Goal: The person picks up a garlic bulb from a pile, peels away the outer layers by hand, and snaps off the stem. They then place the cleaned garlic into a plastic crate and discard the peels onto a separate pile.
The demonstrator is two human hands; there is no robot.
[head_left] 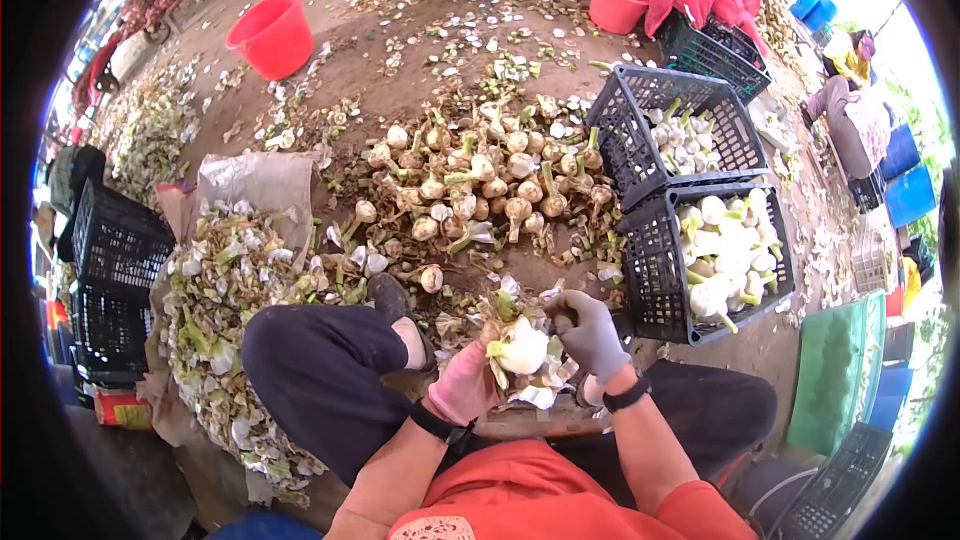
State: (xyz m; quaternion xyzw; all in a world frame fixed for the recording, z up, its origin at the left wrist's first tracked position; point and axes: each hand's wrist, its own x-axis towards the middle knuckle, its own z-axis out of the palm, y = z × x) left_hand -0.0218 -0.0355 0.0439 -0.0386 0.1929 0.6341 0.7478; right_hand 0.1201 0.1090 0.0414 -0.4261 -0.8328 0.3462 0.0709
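Near crate (pixel 706 262): peeled garlic | crate (pixel 680 130) behind it: garlic bulbs | red bucket (pixel 272 37), far left: contents unclear | black crates (pixel 118 250), left: contents unclear | garlic bulb (pixel 519 347): near centre, left hand's (pixel 468 380) fingers gripping it; right hand (pixel 588 333) beside it, fingers curled, hold unclear

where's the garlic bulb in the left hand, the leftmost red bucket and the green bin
Garlic bulb (pixel 522 348): head view, white side.
Red bucket (pixel 282 50): head view, outer wall.
Green bin (pixel 838 370): head view, broad side.
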